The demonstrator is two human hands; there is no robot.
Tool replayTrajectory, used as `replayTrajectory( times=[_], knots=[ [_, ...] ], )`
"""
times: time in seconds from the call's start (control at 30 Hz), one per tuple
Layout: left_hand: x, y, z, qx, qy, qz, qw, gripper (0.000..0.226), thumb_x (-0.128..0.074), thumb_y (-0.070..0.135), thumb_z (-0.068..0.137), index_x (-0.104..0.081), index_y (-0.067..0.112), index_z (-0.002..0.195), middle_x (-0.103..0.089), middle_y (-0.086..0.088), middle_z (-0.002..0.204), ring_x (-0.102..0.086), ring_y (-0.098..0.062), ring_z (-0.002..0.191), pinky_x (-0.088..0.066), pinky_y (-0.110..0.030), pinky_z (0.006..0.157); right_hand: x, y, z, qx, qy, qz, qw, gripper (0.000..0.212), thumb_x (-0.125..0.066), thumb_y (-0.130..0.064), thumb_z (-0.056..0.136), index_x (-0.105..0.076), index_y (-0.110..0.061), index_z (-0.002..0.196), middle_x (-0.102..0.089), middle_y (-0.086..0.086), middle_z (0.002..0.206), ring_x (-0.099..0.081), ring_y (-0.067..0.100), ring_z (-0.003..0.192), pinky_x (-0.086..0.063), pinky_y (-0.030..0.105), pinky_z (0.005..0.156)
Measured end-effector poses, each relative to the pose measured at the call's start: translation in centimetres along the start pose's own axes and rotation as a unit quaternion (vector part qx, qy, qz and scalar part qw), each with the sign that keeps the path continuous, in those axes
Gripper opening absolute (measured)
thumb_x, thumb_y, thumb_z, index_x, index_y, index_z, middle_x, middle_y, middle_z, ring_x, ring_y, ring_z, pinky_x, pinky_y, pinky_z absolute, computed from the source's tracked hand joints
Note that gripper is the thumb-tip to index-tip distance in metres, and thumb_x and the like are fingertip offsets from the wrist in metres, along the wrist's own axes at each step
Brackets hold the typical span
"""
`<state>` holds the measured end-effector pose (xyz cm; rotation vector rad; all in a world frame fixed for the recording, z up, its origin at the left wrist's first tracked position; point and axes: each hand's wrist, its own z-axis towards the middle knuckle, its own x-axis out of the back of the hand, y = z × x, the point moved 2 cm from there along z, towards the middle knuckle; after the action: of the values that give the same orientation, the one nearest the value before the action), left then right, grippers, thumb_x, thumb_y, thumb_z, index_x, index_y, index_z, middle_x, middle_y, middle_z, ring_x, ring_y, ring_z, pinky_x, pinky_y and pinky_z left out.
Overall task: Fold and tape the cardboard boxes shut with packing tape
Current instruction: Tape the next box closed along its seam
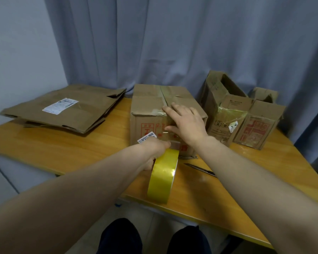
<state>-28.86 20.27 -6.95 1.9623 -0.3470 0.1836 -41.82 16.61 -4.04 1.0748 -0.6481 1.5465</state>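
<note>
Head view: my left hand (155,149) grips the yellow tape (163,176) low against the front of the middle box (147,107) on the table (62,143). My right hand (186,123) lies flat, fingers spread, over its top front edge. Pulling off line could wrinkle the tape or drag the box. The tape hides my left fingertips, and I cannot make out how much is stuck down.

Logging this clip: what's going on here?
A person is taping the middle cardboard box. The left hand grips a yellow tape roll at the box's front, while the right hand presses flat over its top front edge. Flattened cardboard lies to the left, open boxes stand to the right, and a cutter lies nearby.
</note>
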Motion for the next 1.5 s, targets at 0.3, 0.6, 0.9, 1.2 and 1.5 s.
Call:
replayTrajectory(
  times=[0.3,0.6,0.9,1.2,1.5],
  knots=[
    [0.5,1.3,0.3,-0.003,-0.03,-0.02,0.999,0.056,-0.06,0.039,0.088,-0.046,0.011,0.135,-0.059,-0.016,0.123,-0.059,-0.032,0.11,-0.054,-0.037,0.078,-0.4,0.5,0.2,0.035,0.012,-0.063,0.997,0.091,-0.073,-0.054,0.069,-0.038,-0.014,0.143,-0.048,0.005,0.14,-0.046,0.025,0.126,-0.027,0.034,0.101],
    [1.0,2.1,-1.6,-0.029,-0.051,-0.039,0.997,0.04,-0.052,0.028,0.096,-0.049,0.012,0.133,-0.06,-0.016,0.115,-0.06,-0.033,0.102,-0.055,-0.026,0.052,0.1,1.2,0.8,0.035,-0.025,0.064,0.997,0.067,-0.06,-0.039,0.089,-0.031,-0.026,0.148,-0.033,0.0,0.154,-0.03,0.019,0.141,-0.02,0.033,0.109],
    [1.3,1.9,-2.7,-0.066,-0.055,-0.056,0.995,0.012,-0.054,0.026,0.095,-0.054,0.016,0.101,-0.053,-0.003,0.072,-0.05,-0.014,0.057,-0.037,-0.013,0.034,-0.2,1.2,0.6,0.041,-0.016,0.058,0.997,0.08,-0.074,-0.023,0.078,-0.034,-0.021,0.146,-0.037,0.003,0.15,-0.035,0.022,0.137,-0.022,0.033,0.11],
    [0.8,0.7,-2.2,-0.112,-0.051,-0.06,0.991,0.012,-0.053,0.034,0.094,-0.052,0.024,0.089,-0.059,-0.01,0.099,-0.058,-0.026,0.091,-0.052,-0.048,0.085,2.8,0.7,-5.2,-0.291,0.051,0.549,0.781,0.013,-0.057,-0.013,0.09,-0.068,-0.018,0.096,-0.067,-0.001,0.09,-0.058,0.01,0.078,-0.046,0.024,0.072],
    [-0.4,-0.1,-2.3,-0.109,-0.088,-0.105,0.985,0.015,-0.046,0.035,0.098,-0.05,0.021,0.093,-0.058,-0.003,0.082,-0.057,-0.017,0.07,-0.053,-0.033,0.069,1.5,-1.1,-6.6,-0.258,0.032,0.575,0.776,0.021,-0.066,-0.005,0.086,-0.056,-0.023,0.088,-0.067,0.001,0.075,-0.065,0.012,0.078,-0.051,0.027,0.075]
  ],
)
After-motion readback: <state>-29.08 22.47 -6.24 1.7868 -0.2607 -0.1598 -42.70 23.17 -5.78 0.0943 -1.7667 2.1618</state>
